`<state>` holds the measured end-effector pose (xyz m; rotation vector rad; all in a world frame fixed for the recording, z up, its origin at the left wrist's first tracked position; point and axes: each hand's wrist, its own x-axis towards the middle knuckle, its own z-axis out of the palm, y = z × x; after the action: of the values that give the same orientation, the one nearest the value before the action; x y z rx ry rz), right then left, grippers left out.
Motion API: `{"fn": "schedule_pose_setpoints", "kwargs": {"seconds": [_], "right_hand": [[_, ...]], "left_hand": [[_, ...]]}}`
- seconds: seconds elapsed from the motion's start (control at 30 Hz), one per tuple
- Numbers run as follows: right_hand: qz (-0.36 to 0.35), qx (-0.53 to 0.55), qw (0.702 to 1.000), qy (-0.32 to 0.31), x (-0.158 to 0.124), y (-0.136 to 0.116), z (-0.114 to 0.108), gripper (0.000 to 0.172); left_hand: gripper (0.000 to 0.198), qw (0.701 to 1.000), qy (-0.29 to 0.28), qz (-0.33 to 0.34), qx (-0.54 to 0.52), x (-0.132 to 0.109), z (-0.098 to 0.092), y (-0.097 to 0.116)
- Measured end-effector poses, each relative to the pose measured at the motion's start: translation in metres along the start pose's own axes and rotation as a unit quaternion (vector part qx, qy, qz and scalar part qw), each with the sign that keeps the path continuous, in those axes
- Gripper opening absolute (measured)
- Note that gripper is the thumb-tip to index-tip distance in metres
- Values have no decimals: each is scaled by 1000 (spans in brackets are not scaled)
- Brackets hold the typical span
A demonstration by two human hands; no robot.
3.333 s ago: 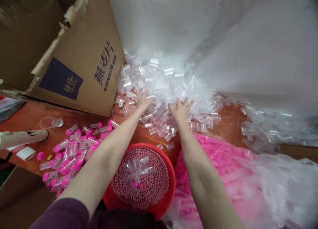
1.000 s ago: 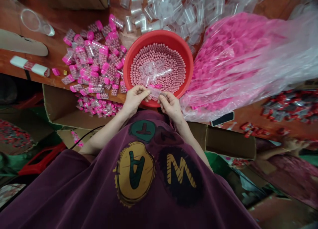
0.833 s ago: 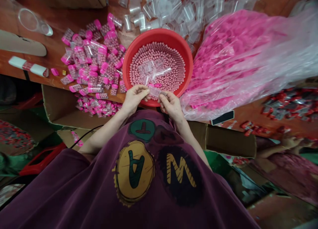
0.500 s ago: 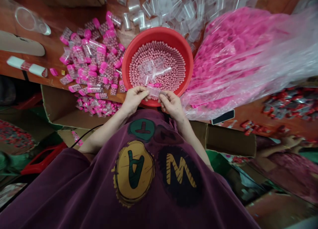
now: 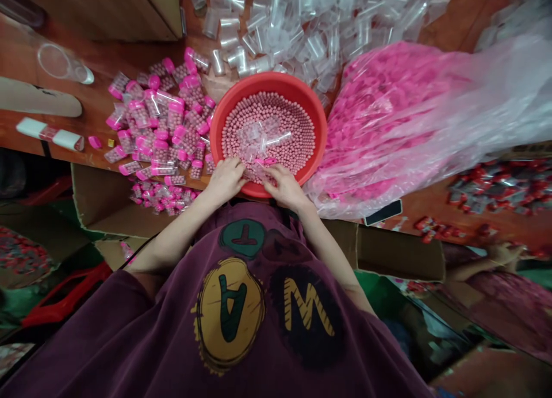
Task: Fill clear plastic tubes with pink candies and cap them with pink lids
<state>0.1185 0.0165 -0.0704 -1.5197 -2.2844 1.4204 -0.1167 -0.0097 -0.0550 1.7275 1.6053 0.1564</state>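
Observation:
A red basin (image 5: 319, 139) of small pink beads (image 5: 297, 116) stands at the table's near edge. My left hand (image 5: 226, 179) and my right hand (image 5: 284, 186) meet over its near rim, fingers curled inward. Between their fingertips is a clear plastic tube (image 5: 255, 171), low against the beads; the fingers partly hide it, and how full it is I cannot make out. Several empty clear tubes (image 5: 276, 138) lie on the beads just beyond, with bright pink caps (image 5: 266, 161) near my fingertips.
Bead-filled tubes with pink caps (image 5: 159, 127) are heaped on the left, above an open carton (image 5: 99, 202). Empty tubes (image 5: 314, 47) cover the back. On the right lie a plastic bag of pink caps (image 5: 388, 122) and a phone (image 5: 383, 212). Another person's hand (image 5: 504, 253) shows far right.
The tube between my hands has gone from lying level above the near rim to down against the beads. My fingers have curled in closer around it. The view has shifted slightly.

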Motion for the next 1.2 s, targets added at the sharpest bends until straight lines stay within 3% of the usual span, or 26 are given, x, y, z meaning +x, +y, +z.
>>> {"fn": "schedule_pose_setpoints", "kwargs": {"seconds": [0.07, 0.13, 0.23, 0.33, 0.47, 0.57, 0.67, 0.77, 0.87, 1.0, 1.07, 1.2], "right_hand": [[41, -37, 996, 73, 22, 6, -5, 49], [103, -99, 982, 123, 45, 15, -14, 58], [135, -182, 969, 97, 72, 24, -23, 66], [117, -218, 967, 59, 81, 29, -26, 47], [128, -159, 976, 78, 70, 37, -26, 35], [113, -55, 985, 121, 60, 43, -22, 29], [90, 65, 985, 131, 55, 45, -15, 25], [73, 209, 970, 103, 49, 41, -10, 32], [81, 286, 951, 86, 38, 38, -12, 40], [128, 289, 945, 80, 14, 38, -22, 45], [118, 259, 955, 77, 4, 35, -23, 43], [31, 113, 993, -28, -6, 16, -13, 46]], "left_hand": [[12, 1000, -15, 3, 10, 8, 5, 5], [16, 1000, 8, 6, -9, 26, 10, 12], [23, 999, 40, 25, -11, 62, 20, 27], [42, 999, 26, 25, 37, 91, 23, 33], [48, 994, 28, -37, 103, 99, 7, 16], [45, 990, 70, -65, 108, 93, -10, 3], [49, 992, 86, 4, 90, 89, -11, 7], [52, 988, 25, 126, 82, 87, 2, 19], [47, 981, -16, 158, 107, 83, 9, 20], [40, 982, -6, 120, 144, 75, -4, 1], [39, 980, -1, 118, 161, 73, -12, -3], [35, 975, -58, 111, 186, 89, -4, 18]]}}
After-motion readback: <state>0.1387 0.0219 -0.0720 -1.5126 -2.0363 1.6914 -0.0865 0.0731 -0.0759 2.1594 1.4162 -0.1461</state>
